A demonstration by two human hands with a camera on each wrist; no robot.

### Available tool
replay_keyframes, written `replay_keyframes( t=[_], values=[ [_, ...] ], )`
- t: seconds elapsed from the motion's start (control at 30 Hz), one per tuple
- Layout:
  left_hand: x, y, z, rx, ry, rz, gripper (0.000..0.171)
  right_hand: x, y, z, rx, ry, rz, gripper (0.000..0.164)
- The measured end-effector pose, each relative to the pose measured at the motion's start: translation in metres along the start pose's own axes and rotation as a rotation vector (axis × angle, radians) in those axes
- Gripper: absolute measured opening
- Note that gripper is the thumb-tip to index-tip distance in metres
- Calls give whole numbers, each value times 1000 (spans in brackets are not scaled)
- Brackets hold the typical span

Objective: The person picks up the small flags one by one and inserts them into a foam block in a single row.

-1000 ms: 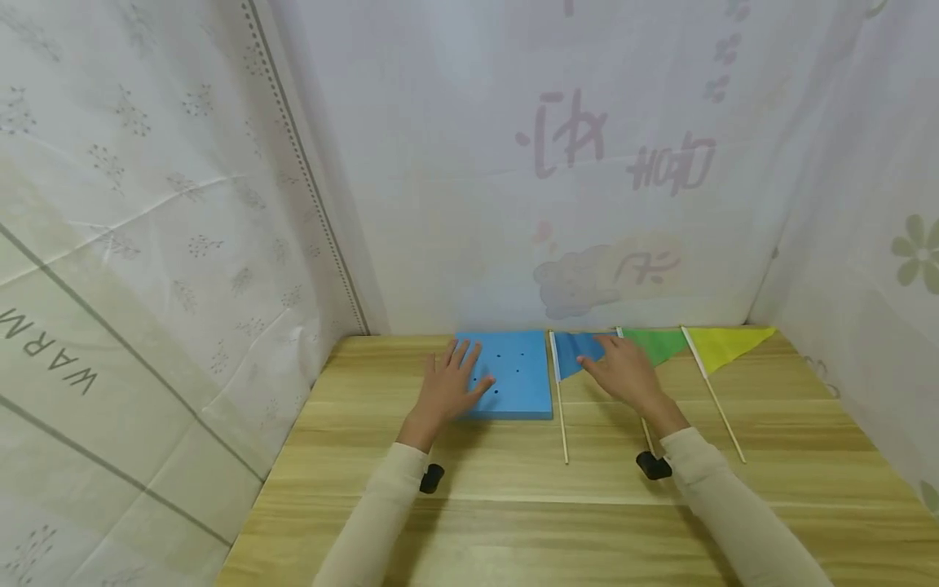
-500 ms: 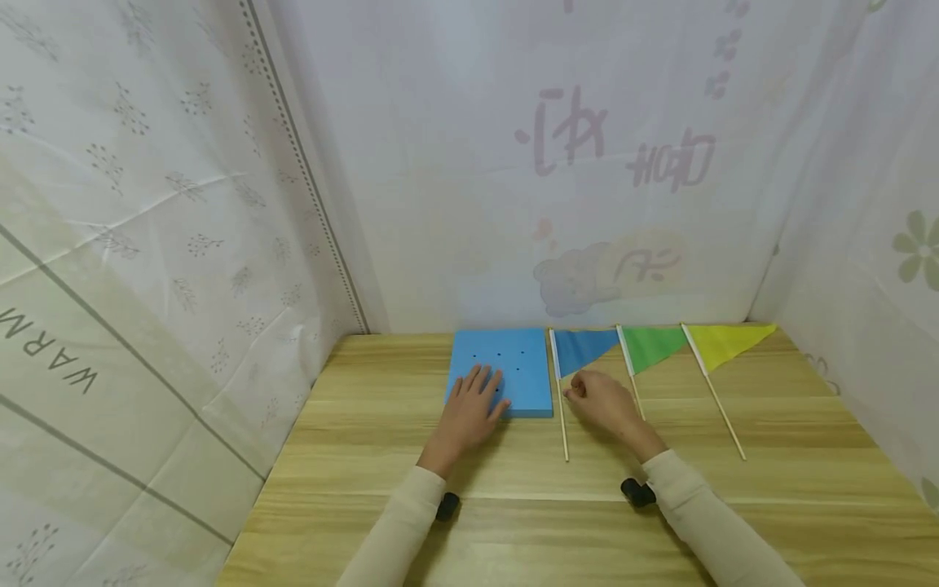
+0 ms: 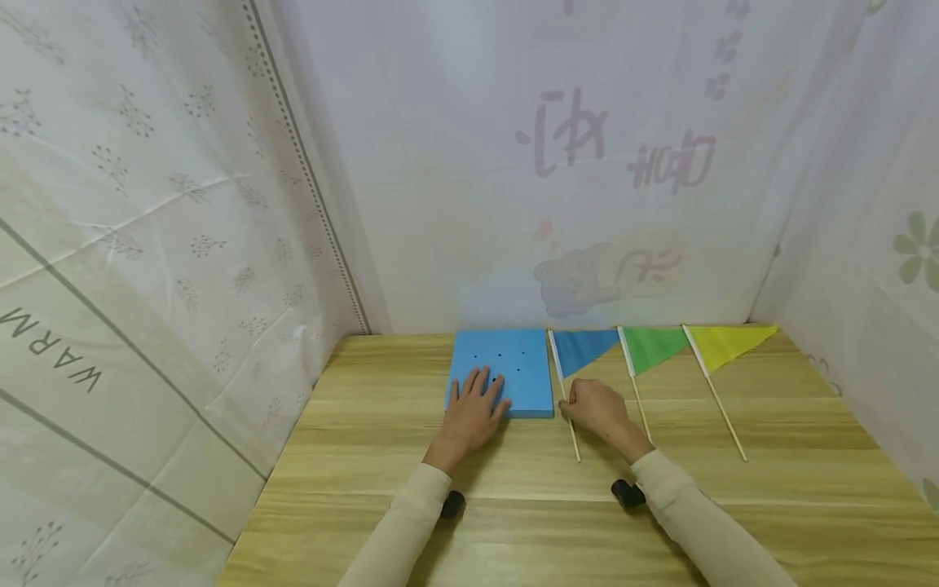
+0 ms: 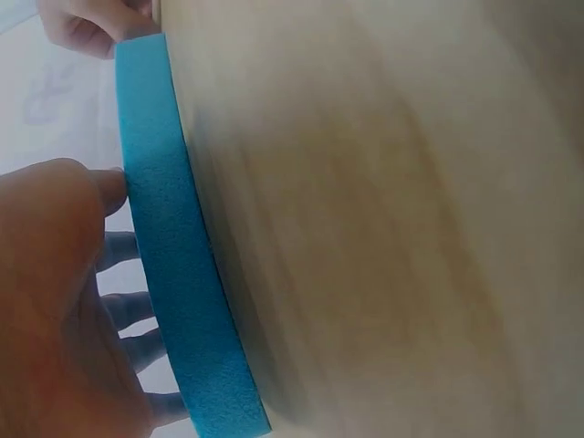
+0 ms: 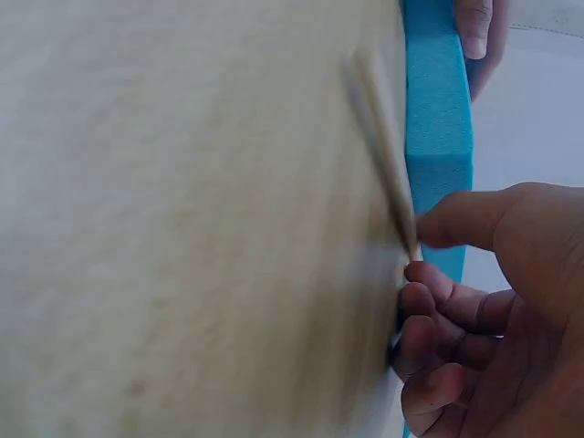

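Note:
My left hand rests with spread fingers on the near left part of a blue foam block that has several small holes in its top. In the left wrist view the thumb touches the top edge of this block. Just right of it lies a blue triangular flag on a thin wooden stick. My right hand pinches that stick below the cloth. In the right wrist view the stick runs out from between thumb and index finger, its end near the table; the other fingers are curled.
A green flag and a yellow flag lie to the right on the wooden table, sticks toward me. The green flag's stick passes close by my right hand. Patterned cloth hangs behind and at both sides.
My right hand has come down and left from above the blue flag and now pinches its stick, whose near end has swung right. My left hand has slid toward me on the block.

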State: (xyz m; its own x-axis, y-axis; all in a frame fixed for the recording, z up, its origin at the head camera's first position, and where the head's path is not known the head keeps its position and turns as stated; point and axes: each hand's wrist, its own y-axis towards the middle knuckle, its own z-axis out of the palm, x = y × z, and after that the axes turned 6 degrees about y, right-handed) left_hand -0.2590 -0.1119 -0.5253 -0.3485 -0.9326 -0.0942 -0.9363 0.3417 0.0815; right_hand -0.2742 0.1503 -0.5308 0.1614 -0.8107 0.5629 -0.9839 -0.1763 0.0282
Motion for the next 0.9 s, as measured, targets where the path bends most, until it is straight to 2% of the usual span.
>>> replay_keyframes(
  t=[0.13, 0.33, 0.47, 0.57, 0.67, 0.7, 0.9],
  values=[
    [1, -1, -2, 8, -17, 3, 58, 1, 1, -1, 10, 16, 19, 50],
    [4, 0, -3, 34, -9, 17, 57, -1, 4, -5, 42, 126, 57, 49],
    [5, -1, -5, 56, 9, 20, 59, -21, 15, 2, 51, 195, -24, 49],
    [5, -1, -5, 65, 17, 18, 60, -22, 15, 0, 72, 254, -40, 50],
    [6, -1, -5, 69, 26, 23, 61, -13, 10, -7, 102, 315, 14, 50],
    [6, -1, -5, 70, 29, 26, 61, -6, 7, -11, 115, 329, 58, 51],
    [7, 0, -6, 70, 32, 42, 61, -1, 5, -14, 119, 329, 129, 44]
  ],
)
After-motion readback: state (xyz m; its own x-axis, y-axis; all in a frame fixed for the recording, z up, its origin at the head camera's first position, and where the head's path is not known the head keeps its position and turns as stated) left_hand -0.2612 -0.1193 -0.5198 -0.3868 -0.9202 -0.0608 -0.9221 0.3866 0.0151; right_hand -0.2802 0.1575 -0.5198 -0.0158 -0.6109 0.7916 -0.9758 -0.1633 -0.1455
